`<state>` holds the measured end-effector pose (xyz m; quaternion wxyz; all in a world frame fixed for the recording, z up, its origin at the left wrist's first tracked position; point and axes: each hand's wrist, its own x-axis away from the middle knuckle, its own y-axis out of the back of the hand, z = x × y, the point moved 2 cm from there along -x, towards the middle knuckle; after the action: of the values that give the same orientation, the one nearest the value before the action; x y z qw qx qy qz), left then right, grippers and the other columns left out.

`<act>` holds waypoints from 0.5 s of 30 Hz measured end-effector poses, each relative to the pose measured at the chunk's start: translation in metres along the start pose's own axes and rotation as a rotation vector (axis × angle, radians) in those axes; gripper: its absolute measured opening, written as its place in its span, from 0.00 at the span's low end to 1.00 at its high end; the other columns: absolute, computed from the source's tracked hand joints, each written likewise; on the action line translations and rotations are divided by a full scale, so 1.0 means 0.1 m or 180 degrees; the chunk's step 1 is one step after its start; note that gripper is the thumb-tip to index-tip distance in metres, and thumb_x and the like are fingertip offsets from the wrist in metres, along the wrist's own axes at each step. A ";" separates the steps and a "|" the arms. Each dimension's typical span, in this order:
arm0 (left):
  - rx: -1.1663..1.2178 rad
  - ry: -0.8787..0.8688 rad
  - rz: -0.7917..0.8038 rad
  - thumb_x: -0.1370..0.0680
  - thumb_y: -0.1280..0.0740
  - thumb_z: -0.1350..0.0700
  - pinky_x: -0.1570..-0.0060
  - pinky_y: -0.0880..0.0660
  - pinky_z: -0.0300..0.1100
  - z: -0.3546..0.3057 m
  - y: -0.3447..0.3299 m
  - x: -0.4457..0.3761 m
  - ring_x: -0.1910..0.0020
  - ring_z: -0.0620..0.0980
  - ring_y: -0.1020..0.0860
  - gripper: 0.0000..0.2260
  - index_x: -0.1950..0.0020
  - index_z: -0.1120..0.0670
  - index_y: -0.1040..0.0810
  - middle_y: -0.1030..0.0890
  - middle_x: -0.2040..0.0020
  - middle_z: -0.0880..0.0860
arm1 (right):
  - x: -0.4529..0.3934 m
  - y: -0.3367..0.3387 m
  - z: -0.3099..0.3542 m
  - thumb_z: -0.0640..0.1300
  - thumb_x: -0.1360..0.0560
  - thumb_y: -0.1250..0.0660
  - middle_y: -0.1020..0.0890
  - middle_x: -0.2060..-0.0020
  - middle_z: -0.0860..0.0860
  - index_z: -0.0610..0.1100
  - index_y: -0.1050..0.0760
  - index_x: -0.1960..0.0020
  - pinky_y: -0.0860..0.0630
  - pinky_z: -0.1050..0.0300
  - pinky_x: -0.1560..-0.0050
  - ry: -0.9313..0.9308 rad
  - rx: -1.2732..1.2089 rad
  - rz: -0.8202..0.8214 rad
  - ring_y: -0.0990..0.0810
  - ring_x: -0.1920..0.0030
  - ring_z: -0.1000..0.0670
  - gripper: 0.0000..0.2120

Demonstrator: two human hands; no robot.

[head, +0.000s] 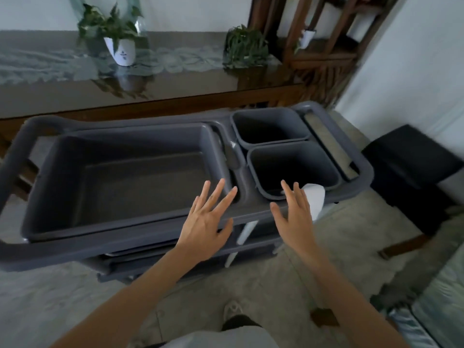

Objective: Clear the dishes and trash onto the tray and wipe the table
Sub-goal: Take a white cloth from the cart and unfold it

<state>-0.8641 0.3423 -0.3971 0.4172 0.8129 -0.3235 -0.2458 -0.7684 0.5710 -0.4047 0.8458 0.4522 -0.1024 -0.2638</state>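
Observation:
A grey service cart (pixel 251 212) stands in front of me. Its top holds a large empty grey tub (pixel 125 182) on the left and two dark square bins, one far (pixel 270 126) and one near (pixel 293 169), on the right. My left hand (pixel 208 219) hovers with fingers spread over the tub's near right corner. My right hand (pixel 295 214) is spread over the cart's front rim by the near bin. A white paper piece (pixel 316 199) shows just beyond its fingers; whether the hand touches it I cannot tell.
Behind the cart runs a glossy wooden table (pixel 175 89) with a grey lace runner, a potted plant in a white pot (pixel 120 50) and a second green plant (pixel 244 47). A dark stool (pixel 411 167) stands at the right, a wooden shelf (pixel 324 41) behind it.

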 end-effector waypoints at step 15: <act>-0.1126 -0.0839 0.0751 0.24 0.31 0.63 0.21 0.53 0.54 -0.98 -1.41 -1.39 0.18 0.53 0.58 0.46 0.19 0.39 0.58 0.60 0.18 0.42 | -0.52 0.52 -1.45 0.48 0.21 0.30 0.19 0.39 0.46 0.57 0.40 0.22 0.17 0.53 0.46 -0.1127 -0.1490 0.0076 0.17 0.44 0.51 0.31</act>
<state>-0.8462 0.5571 -0.4450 0.5330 0.6448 -0.4198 -0.3521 -0.7340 0.7251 -0.4414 0.8992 0.1905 -0.1900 -0.3450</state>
